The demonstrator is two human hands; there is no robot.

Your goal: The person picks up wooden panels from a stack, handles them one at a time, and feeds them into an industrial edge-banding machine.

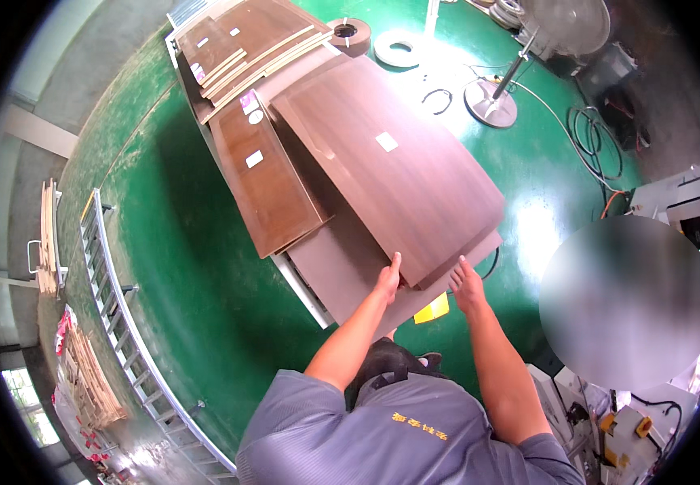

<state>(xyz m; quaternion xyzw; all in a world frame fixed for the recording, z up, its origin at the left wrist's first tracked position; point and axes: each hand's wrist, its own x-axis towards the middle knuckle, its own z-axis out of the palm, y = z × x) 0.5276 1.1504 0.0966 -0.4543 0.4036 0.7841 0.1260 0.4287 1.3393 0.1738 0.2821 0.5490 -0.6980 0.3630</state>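
A large brown wood-grain panel (415, 182) with a small white label lies slanted over a stack, its near end towards me. At that near edge my left hand (387, 283) grips the panel, thumb up at its edge and the other fingers partly hidden beneath. Beside the near right corner is my right hand (467, 287), thumb raised and apart from the fingers, which point at the panel's edge; whether they touch it I cannot tell. Under the large panel shows a greyish-brown board (338, 263). A narrower brown panel (257, 174) with labels lies to the left.
More brown panels (265, 28) are stacked at the far end. Rolls of edging (351, 37) and a round-based stand (491, 103) are on the green floor behind. A metal roller conveyor (128, 323) runs along the left. Machinery (629, 436) stands at the right, and a hose (596, 141) lies coiled.
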